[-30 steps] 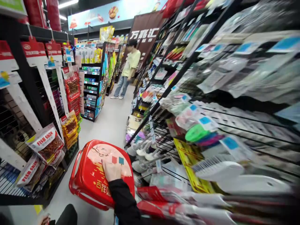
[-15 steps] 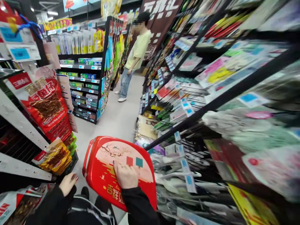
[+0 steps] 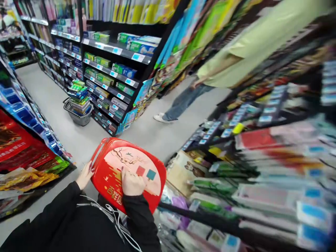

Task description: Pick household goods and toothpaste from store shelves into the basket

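A red plastic stool [image 3: 123,164] with a printed seat and yellow characters tilts in front of me in a shop aisle. My right hand [image 3: 131,182] lies on the seat with fingers curled over it, holding it. At the stool's left edge my left hand [image 3: 84,176] grips the red rim. Black sleeves cover both arms, and a white cord [image 3: 111,213] hangs across my chest.
A person in a pale green top and jeans [image 3: 183,99] stands ahead in the aisle. A grey basket [image 3: 78,113] stacked with boxes sits on the floor beside black shelving [image 3: 115,75]. Snack racks [image 3: 23,154] stand at left, and hanging goods [image 3: 262,168] crowd the right.
My view has swung left and down along the aisle. My left hand has come up from beside my leg and taken the stool's left edge. My right hand stays on the seat.
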Demonstrator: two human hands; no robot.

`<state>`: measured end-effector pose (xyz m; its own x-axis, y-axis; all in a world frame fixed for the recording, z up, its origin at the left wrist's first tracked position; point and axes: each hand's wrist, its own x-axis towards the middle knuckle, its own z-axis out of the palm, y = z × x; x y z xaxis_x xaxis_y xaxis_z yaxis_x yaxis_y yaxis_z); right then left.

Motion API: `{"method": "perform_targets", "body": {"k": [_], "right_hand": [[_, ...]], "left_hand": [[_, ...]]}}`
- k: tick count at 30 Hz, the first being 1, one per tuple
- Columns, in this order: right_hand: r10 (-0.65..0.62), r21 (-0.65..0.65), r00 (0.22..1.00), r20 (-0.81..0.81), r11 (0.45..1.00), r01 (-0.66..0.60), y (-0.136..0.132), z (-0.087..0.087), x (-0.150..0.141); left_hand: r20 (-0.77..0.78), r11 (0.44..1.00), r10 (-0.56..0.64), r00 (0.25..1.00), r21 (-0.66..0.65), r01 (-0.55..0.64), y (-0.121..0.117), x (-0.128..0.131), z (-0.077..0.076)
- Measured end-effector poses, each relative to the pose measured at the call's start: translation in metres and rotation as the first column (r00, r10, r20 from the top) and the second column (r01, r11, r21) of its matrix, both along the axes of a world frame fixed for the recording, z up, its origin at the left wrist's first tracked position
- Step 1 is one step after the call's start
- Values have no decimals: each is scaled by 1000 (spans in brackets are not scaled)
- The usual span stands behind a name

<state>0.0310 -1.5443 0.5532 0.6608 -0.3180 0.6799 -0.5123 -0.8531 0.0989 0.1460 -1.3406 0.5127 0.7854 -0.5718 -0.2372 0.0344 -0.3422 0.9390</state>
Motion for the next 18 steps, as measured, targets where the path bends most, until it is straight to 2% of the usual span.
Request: {"method": "perform_targets", "body": {"k": [2,4,7,10,14,18], "right_hand": [[63,-18,998,-16,998,-63,-25,-3,18],[109,23,993,-37,994,-109,-47,-7,39],[133,152,986,-97,981,-118,-73,-13,73],[139,322,969,-204,944,-67,-87,-19,110],[165,470,942,-291,883,-9,-92,-28,160],[212,554,919,-333,833,9,-91,-30,210]], "left_hand": [[4,993,101,995,62,-101,-15,-8,1],[-27,968,219,975,132,-214,-27,-17,1],[-251,916,394,884,191,-354,-41,-27,-4],[-484,902,431,762,214,-374,-56,-26,-12],[-615,908,404,677,178,-380,-82,6,-23],[-635,900,405,658,149,-410,-102,64,-25]]}}
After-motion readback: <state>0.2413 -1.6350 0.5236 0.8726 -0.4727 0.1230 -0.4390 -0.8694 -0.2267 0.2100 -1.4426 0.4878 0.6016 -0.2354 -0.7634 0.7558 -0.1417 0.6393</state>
